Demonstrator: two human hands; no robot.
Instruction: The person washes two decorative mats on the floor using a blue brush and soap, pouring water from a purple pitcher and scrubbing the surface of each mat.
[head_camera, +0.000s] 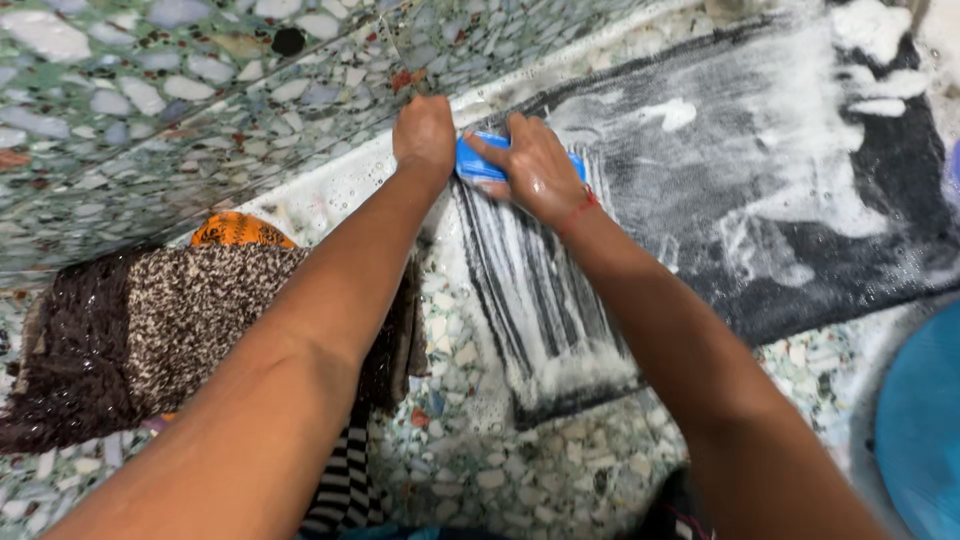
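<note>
Right now the right hand (535, 170) is clamped on a blue scrub brush (478, 165), fingers wrapped over its top, a red thread round the wrist. Brush sits on the far-left edge of a dark wet cloth (760, 200), pressed into the suds. Left hand (424, 135) is just beside it, touching the brush's left end; fingers curled under, so can't tell if it grips the brush or the cloth edge.

Outward: cloth lies flat on a speckled terrazzo floor (500, 460), spread w/ white foam (810, 130), thick at far right, striped w/ brush marks at its near-left corner. Cloth's left edge runs close to a pale soapy strip where floor meets the terrazzo wall (150, 90) at far left, so little room left of the hands. Near side of the cloth has open floor, wet and foamy, betw. the two forearms.

Near left, well apart from the brush: a heap of clothes (150, 330), brown fuzzy fabric on top, an orange patterned bit at its far edge, a black-and-white striped piece (345, 490) below. Near right corner: rim of a blue tub (925, 420), just beside the cloth's near-right edge. No packages or labels seen.
</note>
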